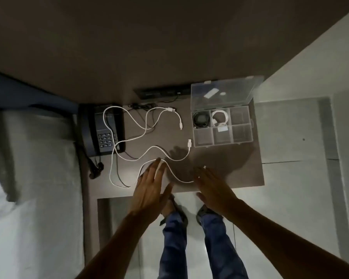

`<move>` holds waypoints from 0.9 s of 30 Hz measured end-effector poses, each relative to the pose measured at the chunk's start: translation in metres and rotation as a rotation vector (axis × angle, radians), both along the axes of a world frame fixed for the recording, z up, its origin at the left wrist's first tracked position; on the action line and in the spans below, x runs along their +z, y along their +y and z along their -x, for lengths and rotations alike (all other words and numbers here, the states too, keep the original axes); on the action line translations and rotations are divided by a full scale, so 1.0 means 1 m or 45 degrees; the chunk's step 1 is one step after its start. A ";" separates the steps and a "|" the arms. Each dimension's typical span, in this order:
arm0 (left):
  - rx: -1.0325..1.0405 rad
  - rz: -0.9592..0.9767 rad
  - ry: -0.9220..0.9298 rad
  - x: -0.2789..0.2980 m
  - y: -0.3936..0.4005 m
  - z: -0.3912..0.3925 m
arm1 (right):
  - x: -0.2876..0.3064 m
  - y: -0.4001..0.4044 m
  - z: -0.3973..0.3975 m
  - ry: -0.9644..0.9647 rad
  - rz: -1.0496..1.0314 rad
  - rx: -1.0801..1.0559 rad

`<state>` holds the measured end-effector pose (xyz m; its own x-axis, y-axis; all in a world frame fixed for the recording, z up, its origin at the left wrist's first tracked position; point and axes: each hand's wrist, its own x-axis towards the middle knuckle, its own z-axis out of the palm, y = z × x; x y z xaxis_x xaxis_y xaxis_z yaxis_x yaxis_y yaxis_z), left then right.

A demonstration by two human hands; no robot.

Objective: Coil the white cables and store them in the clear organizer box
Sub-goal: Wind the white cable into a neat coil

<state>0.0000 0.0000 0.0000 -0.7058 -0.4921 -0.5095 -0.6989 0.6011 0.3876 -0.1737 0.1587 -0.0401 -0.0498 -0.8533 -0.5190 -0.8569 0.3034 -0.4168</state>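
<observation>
Overhead: two loose white cables [147, 125] on brown nightstand [240, 174], one clear organizer box [222, 125], six compartments; left hand [149, 190], right hand [214, 190] flat, empty; tiled floor [300, 198].

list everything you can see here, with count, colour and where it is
loose cables: apparently two, white, sprawled across the table
organizer box: one, clear, lid open, table's far right
coiled cable: one, white, box's back middle compartment
dark coil: one, black, box's back left compartment
phone: one, dark, table's left
bed: one, white, far left
left hand: open, over a cable
right hand: open, near table's front edge
</observation>
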 end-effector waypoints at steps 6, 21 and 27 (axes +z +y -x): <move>-0.003 -0.091 -0.044 -0.055 0.017 -0.007 | -0.049 0.006 0.010 0.128 0.006 0.122; -0.290 0.065 0.259 0.000 0.000 0.021 | 0.034 -0.016 -0.001 -0.649 -0.113 -0.624; -0.084 -0.118 0.329 0.115 -0.017 0.033 | 0.184 -0.028 0.018 -1.461 -0.222 -0.971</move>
